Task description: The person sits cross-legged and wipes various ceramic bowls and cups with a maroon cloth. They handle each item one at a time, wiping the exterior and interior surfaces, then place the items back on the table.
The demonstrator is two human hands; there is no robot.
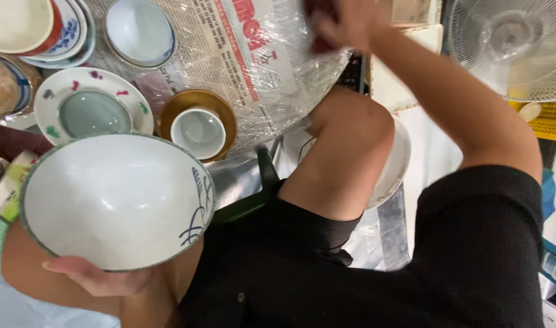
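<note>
Left hand [98,276] cups white bowl [117,200] (fingers mostly hidden underneath).

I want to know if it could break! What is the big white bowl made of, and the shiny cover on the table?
The big white bowl, cupped from below by the left hand, looks like glazed ceramic: smooth, glossy, with painted blue strokes and a thin dark rim. The table cover looks like clear plastic wrap: wrinkled, shiny, newspaper showing through.
</note>
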